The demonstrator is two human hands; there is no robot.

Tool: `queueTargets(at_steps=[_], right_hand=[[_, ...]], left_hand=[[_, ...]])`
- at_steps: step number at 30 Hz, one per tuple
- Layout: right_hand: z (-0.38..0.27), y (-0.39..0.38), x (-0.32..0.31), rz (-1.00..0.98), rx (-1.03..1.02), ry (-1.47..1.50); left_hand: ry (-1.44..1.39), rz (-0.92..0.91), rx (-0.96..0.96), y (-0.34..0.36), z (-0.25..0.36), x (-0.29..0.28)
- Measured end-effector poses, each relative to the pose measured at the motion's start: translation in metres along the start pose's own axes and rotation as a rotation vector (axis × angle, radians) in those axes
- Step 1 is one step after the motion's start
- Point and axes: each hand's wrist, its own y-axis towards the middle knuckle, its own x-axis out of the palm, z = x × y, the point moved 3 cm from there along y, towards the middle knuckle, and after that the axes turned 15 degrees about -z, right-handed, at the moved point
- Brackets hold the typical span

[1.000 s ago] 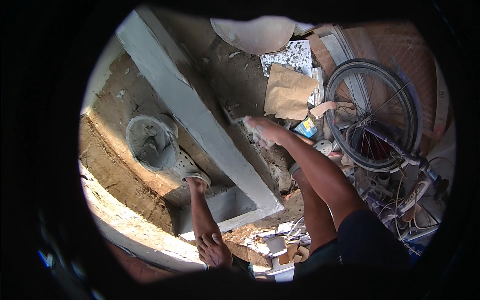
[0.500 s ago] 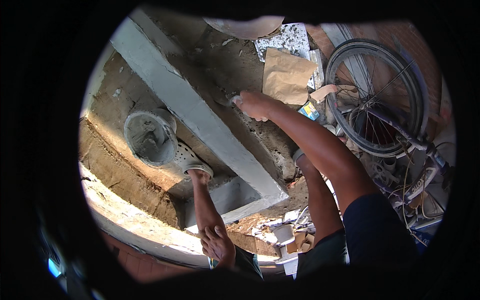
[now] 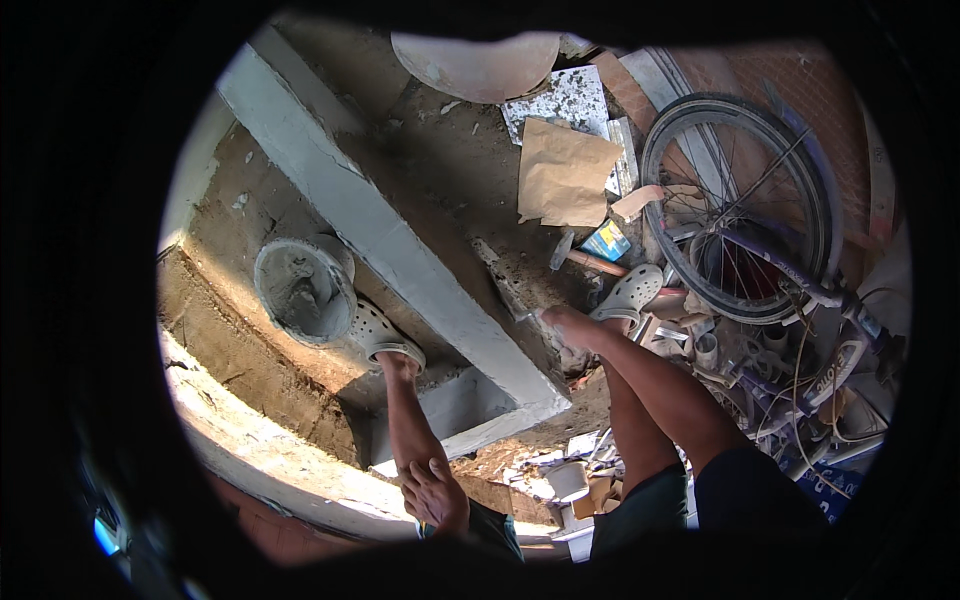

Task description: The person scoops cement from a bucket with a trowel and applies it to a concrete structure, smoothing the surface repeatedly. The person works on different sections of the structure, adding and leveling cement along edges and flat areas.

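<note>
My left hand (image 3: 432, 490) lies on my left shin with its fingers spread, holding nothing. My right hand (image 3: 568, 328) is low along the right side of a low grey plastered wall (image 3: 400, 232), near its corner. Its fingers look curled; a small pale bit shows at their tip, too blurred to name. Left of the wall, a bucket (image 3: 262, 290) holds wet grey mortar (image 3: 308, 288). My left foot in a pale clog (image 3: 372, 330) stands beside the bucket. My other clog (image 3: 635, 290) is on the wall's right side.
A brown paper sheet (image 3: 565, 172), a speckled white board (image 3: 570, 98) and a large round basin (image 3: 480, 65) lie at the far side. A hammer (image 3: 590, 260) rests near a blue-yellow packet (image 3: 606, 240). On the right stand a bicycle wheel (image 3: 655, 150) and cluttered scrap.
My right hand has drawn back toward me and to the right along the wall, uncovering the hammer and right clog. My left hand stays on the shin. The view has shifted slightly.
</note>
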Motion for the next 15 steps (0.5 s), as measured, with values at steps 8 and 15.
queueTargets(at_steps=[8,15], right_hand=[[-0.255,0.048,-0.008,-0.136,-0.108,0.055],[-0.379,0.028,0.012,0.079,-0.309,-0.334]], left_hand=[[-0.054,-0.003,-0.005,0.002,0.0,0.003],[-0.053,0.007,0.009,0.005,-0.006,-0.001]])
